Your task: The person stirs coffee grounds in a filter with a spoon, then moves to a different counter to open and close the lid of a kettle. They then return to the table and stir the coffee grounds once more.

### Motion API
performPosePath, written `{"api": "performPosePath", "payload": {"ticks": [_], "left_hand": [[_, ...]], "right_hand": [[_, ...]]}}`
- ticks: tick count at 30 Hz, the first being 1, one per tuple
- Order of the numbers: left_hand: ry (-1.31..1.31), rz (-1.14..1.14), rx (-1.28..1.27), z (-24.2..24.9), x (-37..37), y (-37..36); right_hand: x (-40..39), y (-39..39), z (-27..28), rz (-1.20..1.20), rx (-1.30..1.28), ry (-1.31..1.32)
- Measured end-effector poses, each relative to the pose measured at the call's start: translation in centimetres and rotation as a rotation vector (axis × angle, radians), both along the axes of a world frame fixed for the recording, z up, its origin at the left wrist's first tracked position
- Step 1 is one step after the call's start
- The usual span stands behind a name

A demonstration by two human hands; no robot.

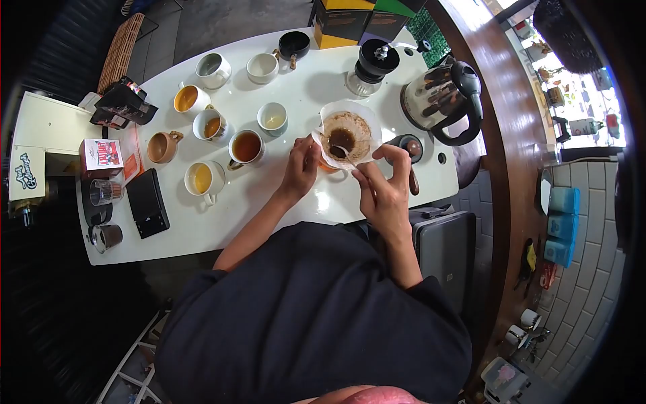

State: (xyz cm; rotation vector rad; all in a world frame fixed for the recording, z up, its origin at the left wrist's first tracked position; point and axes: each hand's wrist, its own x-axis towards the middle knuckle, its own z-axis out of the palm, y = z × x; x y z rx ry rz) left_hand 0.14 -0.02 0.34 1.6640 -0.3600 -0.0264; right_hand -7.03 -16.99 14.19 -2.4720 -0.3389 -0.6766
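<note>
A white paper coffee filter (367,124) sits opened out, with dark wet coffee grounds (342,140) at its bottom and brown stains up its wall. My left hand (301,168) is closed at the filter's left edge; whether it grips the paper or the dripper beneath is hard to tell. Between the fingers of my right hand (387,188) is the handle of a spoon (346,156), its bowl down in the grounds. Under the filter, an orange-toned part shows only in a sliver. A cup of dark amber liquid (247,147) stands left of my left hand.
Several other cups, such as a white cup with yellow liquid (202,178), spread across the white table (296,205). Beyond the filter stands a coffee grinder (367,74); a kettle (437,94) is at the right. A black flat device (148,202) and glasses (106,237) lie left.
</note>
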Motion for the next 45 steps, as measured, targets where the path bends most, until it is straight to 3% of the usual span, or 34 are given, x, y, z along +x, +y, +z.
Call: {"api": "performPosePath", "payload": {"ticks": [9,17,26,34,45], "left_hand": [[0.013,-0.010,0.045,-0.1,0.0,0.2],[-0.020,-0.011,0.015,0.2,0.0,0.1],[-0.062,-0.003,0.029,-0.2,0.1,0.1],[0.011,-0.006,0.042,-0.1,0.0,0.2],[-0.018,-0.023,0.008,0.0,0.0,0.2]], "right_hand": [[-0.4,-0.9,0.6,-0.029,0.041,-0.091],[0.1,-1.1,-0.6,-0.040,0.146,0.029],[1.5,-1.4,-2.3,-0.067,0.053,-0.005],[0.2,-1.5,-0.4,-0.068,0.159,-0.092],[0.3,-1.0,-1.2,-0.022,0.147,0.013]]}}
